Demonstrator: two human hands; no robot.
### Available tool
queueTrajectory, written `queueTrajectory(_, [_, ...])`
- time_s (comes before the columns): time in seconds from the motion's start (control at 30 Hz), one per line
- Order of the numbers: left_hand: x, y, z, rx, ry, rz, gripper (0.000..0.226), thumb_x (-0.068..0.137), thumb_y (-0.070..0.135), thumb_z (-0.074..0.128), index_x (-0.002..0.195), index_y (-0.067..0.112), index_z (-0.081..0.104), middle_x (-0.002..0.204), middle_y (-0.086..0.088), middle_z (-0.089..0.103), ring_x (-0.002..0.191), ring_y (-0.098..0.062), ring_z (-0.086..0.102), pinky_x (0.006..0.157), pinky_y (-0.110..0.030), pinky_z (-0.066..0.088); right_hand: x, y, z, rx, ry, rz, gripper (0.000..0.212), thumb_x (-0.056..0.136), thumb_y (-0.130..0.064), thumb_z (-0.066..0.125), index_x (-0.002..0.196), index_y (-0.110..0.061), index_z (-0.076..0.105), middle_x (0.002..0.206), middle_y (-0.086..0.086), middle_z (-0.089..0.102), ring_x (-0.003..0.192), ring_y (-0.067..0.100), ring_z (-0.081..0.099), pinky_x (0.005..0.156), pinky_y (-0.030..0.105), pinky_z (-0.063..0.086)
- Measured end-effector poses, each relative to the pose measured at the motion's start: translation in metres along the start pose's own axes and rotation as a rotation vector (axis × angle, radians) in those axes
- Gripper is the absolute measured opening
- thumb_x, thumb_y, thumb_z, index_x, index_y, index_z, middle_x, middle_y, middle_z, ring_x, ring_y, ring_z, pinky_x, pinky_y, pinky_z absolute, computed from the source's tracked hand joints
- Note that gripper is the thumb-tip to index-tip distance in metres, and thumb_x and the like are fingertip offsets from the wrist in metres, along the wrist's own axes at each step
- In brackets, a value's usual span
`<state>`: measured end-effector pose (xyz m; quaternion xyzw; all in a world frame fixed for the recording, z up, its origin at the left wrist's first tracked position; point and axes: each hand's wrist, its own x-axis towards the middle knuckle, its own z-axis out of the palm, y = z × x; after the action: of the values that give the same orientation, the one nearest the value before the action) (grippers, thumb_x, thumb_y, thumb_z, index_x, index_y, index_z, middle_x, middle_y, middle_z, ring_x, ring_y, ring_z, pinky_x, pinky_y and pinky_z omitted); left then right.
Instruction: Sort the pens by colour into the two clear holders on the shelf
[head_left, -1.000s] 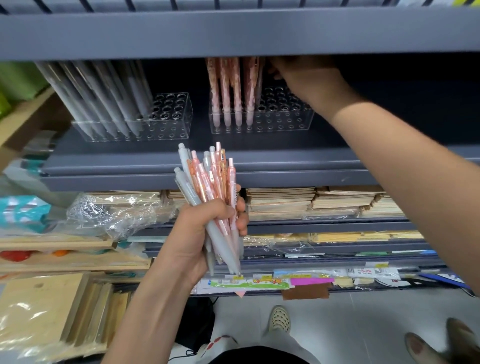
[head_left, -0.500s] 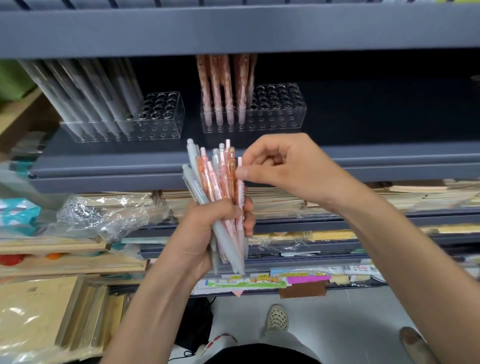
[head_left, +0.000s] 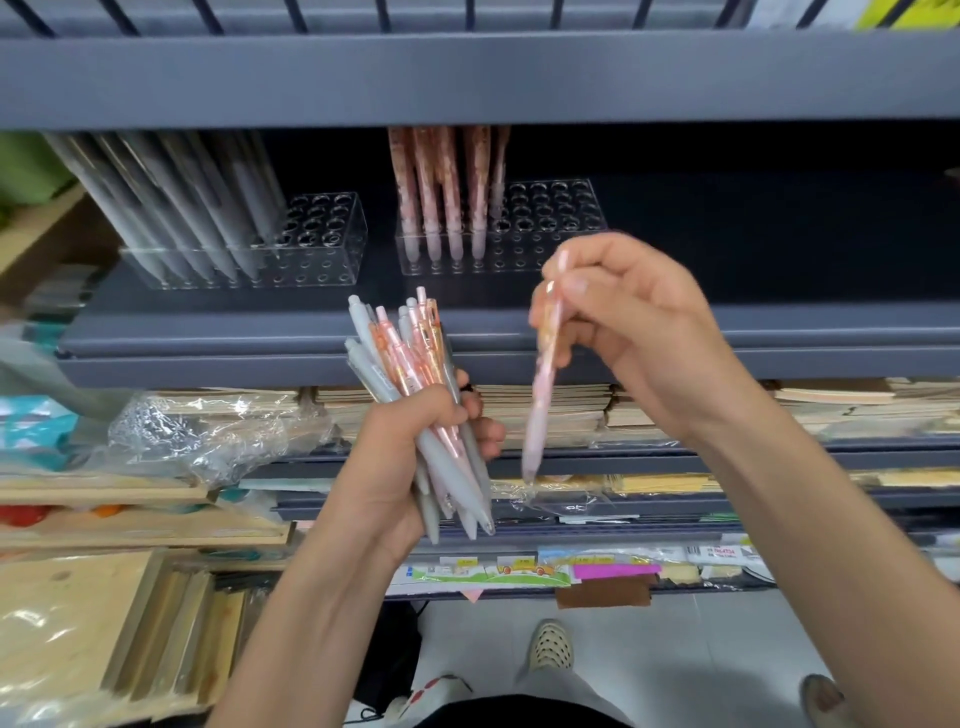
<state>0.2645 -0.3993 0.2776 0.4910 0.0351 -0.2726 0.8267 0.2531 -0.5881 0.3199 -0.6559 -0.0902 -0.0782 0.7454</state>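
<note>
Grey shelf (head_left: 311, 338) under a low upper board (head_left: 467, 78). The pink-pen holder (head_left: 561, 228) stands near the shelf's front edge, with open holes in its right part. The grey-pen holder (head_left: 332, 254) sits left of it, apart. A pale pink, patterned pen (head_left: 543, 384) hangs tip down below the pink-pen holder, pinched near its top by the right hand (head_left: 634, 332). Lower left of that holder, the left hand (head_left: 410, 467) grips a mixed grey-and-pink bundle (head_left: 410, 353).

Nothing can be read for certain: the small paper tags (head_left: 462, 562) on the lowest shelf's edge (head_left: 727, 586), the white label (head_left: 723, 552) with reddish print there and the markings on the pens (head_left: 410, 353) are all too blurred
</note>
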Motion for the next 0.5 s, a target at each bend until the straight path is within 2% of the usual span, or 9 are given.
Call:
queueTrajectory(0.1, [-0.002,-0.004,0.001,0.023,-0.041,0.023,0.032,0.062,0.000,0.053,0.094,0.005,0.055,0.066,-0.005,0.052,0.054,-0.019,0.053,0.052,-0.028,0.051,0.012,-0.004,-0.008,0.080,0.192,-0.074,0.006,0.093,-0.007,0.048,0.095,-0.008,0.053,0.076,0.012,0.069,0.060,0.022,0.060,0.053,0.031,0.049])
queueTrajectory(0.27, [-0.003,-0.007,0.002,0.006,-0.108,0.017,0.034,0.063,-0.001,0.051,0.096,0.005,0.052,0.067,-0.005,0.046,0.052,-0.015,0.045,0.049,-0.027,0.046,0.043,-0.010,-0.025,0.013,0.556,-0.299,0.012,0.098,0.003,0.041,0.097,-0.007,0.048,0.085,0.019,0.063,0.065,0.028,0.064,0.065,0.038,0.054])
queueTrajectory(0.33, [-0.003,-0.007,0.001,0.010,-0.136,0.029,0.035,0.060,-0.001,0.054,0.094,0.006,0.054,0.066,-0.004,0.046,0.051,-0.016,0.045,0.050,-0.027,0.045,0.056,-0.012,-0.030,0.022,0.597,-0.352,0.009,0.096,0.005,0.040,0.099,-0.003,0.044,0.083,0.015,0.058,0.067,0.029,0.062,0.067,0.040,0.053])
queueTrajectory(0.4, [-0.003,-0.007,0.000,-0.007,-0.156,0.039,0.040,0.053,0.002,0.060,0.092,0.007,0.056,0.066,-0.004,0.047,0.052,-0.016,0.045,0.050,-0.028,0.045,0.067,-0.013,-0.032,0.099,0.583,-0.350,0.011,0.095,0.007,0.037,0.098,-0.002,0.043,0.079,0.013,0.055,0.063,0.027,0.061,0.063,0.037,0.052])
queueTrajectory(0.43, [-0.003,-0.007,0.000,-0.020,-0.160,0.044,0.041,0.051,0.005,0.062,0.091,0.008,0.057,0.066,-0.004,0.047,0.052,-0.016,0.044,0.050,-0.028,0.045,0.073,-0.013,-0.032,0.141,0.570,-0.331,0.013,0.096,0.008,0.034,0.096,-0.001,0.044,0.076,0.013,0.057,0.060,0.026,0.062,0.060,0.035,0.052])
queueTrajectory(0.5, [-0.002,-0.006,-0.001,-0.040,-0.155,0.052,0.042,0.049,0.008,0.063,0.090,0.008,0.058,0.066,-0.005,0.045,0.052,-0.017,0.043,0.050,-0.027,0.044,0.082,-0.011,-0.030,0.075,0.567,-0.297,0.023,0.095,0.012,0.034,0.088,-0.003,0.049,0.071,0.009,0.059,0.057,0.021,0.063,0.058,0.031,0.052])
